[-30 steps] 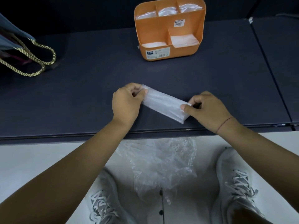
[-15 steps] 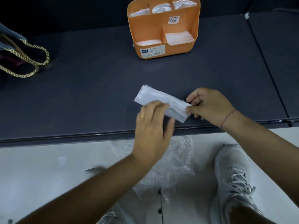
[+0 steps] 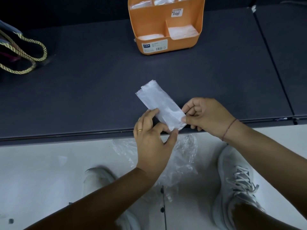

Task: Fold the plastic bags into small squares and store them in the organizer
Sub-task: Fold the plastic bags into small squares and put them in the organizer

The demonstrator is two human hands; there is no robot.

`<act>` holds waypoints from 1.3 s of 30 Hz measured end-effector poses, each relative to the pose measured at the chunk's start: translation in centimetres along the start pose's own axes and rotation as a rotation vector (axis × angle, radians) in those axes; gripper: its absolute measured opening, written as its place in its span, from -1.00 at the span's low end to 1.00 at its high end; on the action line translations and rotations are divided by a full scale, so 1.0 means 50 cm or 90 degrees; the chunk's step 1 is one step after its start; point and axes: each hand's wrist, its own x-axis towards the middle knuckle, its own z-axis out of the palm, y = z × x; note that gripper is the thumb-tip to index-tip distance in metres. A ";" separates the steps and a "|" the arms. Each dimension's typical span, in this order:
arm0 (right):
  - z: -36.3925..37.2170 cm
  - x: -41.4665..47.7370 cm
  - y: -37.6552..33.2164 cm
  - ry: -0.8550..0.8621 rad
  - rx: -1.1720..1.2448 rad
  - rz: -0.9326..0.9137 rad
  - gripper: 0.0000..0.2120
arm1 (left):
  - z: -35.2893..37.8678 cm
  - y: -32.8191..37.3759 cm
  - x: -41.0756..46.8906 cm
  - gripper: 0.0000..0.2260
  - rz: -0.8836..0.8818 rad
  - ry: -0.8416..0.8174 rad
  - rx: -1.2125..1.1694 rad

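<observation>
The right hand (image 3: pixel 206 115) and left hand (image 3: pixel 152 138) both pinch the near end of the folded plastic bag (image 3: pixel 159 103), grip seemingly placed to start another fold.

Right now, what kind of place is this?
Hard to be sure; likely a plain work station indoors: a long dark table, an orange organizer holding folded bags, and a pale floor with crumpled plastic.

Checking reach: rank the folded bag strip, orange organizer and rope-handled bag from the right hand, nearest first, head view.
1. folded bag strip, pinched by the right hand itself.
2. orange organizer, ahead, slightly left.
3. rope-handled bag, far left.
</observation>
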 end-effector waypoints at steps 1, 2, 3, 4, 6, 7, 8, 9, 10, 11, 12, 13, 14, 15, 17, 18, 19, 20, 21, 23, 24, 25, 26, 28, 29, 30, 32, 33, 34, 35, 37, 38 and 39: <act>0.001 -0.001 0.000 -0.001 -0.010 -0.003 -0.85 | -0.002 -0.003 -0.002 -0.74 0.001 -0.007 -0.002; 0.001 -0.001 -0.002 -0.002 -0.019 -0.006 -0.85 | -0.004 -0.005 -0.005 -0.76 0.004 -0.015 -0.001; 0.002 -0.002 -0.002 -0.003 -0.025 -0.008 -0.85 | -0.007 -0.008 -0.008 -0.78 0.008 -0.020 0.003; 0.003 -0.002 -0.003 -0.004 -0.029 -0.010 -0.86 | -0.009 -0.011 -0.011 -0.79 0.016 -0.021 0.012; 0.005 -0.001 -0.003 -0.003 -0.036 -0.010 -0.86 | -0.014 -0.012 -0.017 -0.79 0.035 -0.006 0.031; 0.006 0.000 -0.003 -0.001 -0.040 -0.010 -0.86 | -0.018 -0.011 -0.018 -0.78 0.046 0.009 0.034; 0.006 0.000 -0.002 0.002 -0.043 -0.011 -0.86 | -0.022 -0.009 -0.015 -0.76 0.066 0.026 0.032; 0.006 0.000 -0.001 0.003 -0.046 -0.012 -0.86 | -0.026 -0.007 -0.007 -0.73 0.099 0.039 0.033; 0.007 0.001 -0.001 0.002 -0.048 -0.015 -0.85 | -0.030 -0.006 0.002 -0.68 0.143 0.037 0.048; 0.006 0.001 0.000 -0.001 -0.047 -0.017 -0.85 | -0.031 -0.010 0.013 -0.60 0.195 0.012 0.082; 0.006 0.002 0.000 -0.002 -0.045 -0.019 -0.85 | -0.030 -0.017 0.023 -0.51 0.249 -0.034 0.133; 0.005 0.003 0.000 -0.004 -0.044 -0.020 -0.85 | -0.028 -0.028 0.029 -0.42 0.297 -0.085 0.190; 0.004 0.004 0.000 -0.006 -0.045 -0.018 -0.85 | -0.025 -0.040 0.029 -0.35 0.331 -0.131 0.239; 0.000 0.006 0.000 -0.013 -0.046 -0.016 -0.84 | -0.021 -0.052 0.026 -0.33 0.351 -0.161 0.274; -0.011 0.006 -0.001 -0.056 -0.035 -0.026 -0.77 | -0.014 -0.068 0.015 -0.39 0.368 -0.157 0.296; -0.019 0.005 -0.002 -0.088 -0.041 -0.051 -0.67 | -0.011 -0.071 0.013 -0.45 0.370 -0.133 0.285; -0.028 0.005 -0.002 -0.117 -0.078 -0.092 -0.52 | -0.010 -0.071 0.013 -0.50 0.370 -0.107 0.268; -0.036 0.006 0.000 -0.140 -0.150 -0.143 -0.35 | -0.009 -0.070 0.016 -0.55 0.372 -0.082 0.256; -0.041 0.006 0.002 -0.156 -0.238 -0.194 -0.20 | -0.007 -0.069 0.019 -0.59 0.378 -0.063 0.251; -0.037 0.007 0.012 -0.168 -0.410 -0.299 -0.08 | -0.004 -0.070 0.022 -0.64 0.392 -0.038 0.251; -0.029 0.008 0.023 -0.171 -0.473 -0.346 -0.07 | -0.002 -0.071 0.021 -0.66 0.396 -0.031 0.250; -0.020 0.009 0.036 -0.177 -0.521 -0.381 -0.08 | -0.001 -0.071 0.020 -0.67 0.398 -0.026 0.248; -0.010 0.008 0.050 -0.178 -0.557 -0.405 -0.11 | 0.000 -0.072 0.019 -0.68 0.397 -0.021 0.244; 0.007 0.006 0.080 -0.144 -0.606 -0.432 -0.21 | 0.002 -0.072 0.019 -0.69 0.396 -0.012 0.231; 0.011 0.005 0.090 -0.114 -0.628 -0.435 -0.24 | 0.002 -0.073 0.019 -0.69 0.401 -0.011 0.228; 0.011 0.006 0.098 -0.083 -0.646 -0.435 -0.27 | 0.001 -0.074 0.019 -0.69 0.409 -0.014 0.229; 0.009 0.010 0.107 -0.031 -0.646 -0.452 -0.32 | 0.001 -0.078 0.019 -0.69 0.425 -0.019 0.236; 0.008 0.011 0.109 -0.014 -0.621 -0.464 -0.34 | 0.002 -0.079 0.020 -0.70 0.426 -0.016 0.230; 0.008 0.011 0.109 -0.005 -0.582 -0.471 -0.37 | 0.002 -0.079 0.020 -0.71 0.419 -0.011 0.211; 0.009 0.011 0.106 -0.001 -0.529 -0.468 -0.39 | 0.002 -0.075 0.020 -0.72 0.400 -0.008 0.177; 0.011 0.009 0.092 0.002 -0.396 -0.441 -0.42 | -0.003 -0.061 0.018 -0.72 0.331 -0.025 0.076; 0.010 0.008 0.083 -0.006 -0.337 -0.420 -0.42 | -0.010 -0.053 0.018 -0.71 0.284 -0.041 0.021; 0.008 0.009 0.071 -0.026 -0.300 -0.402 -0.42 | -0.020 -0.044 0.017 -0.69 0.233 -0.057 -0.030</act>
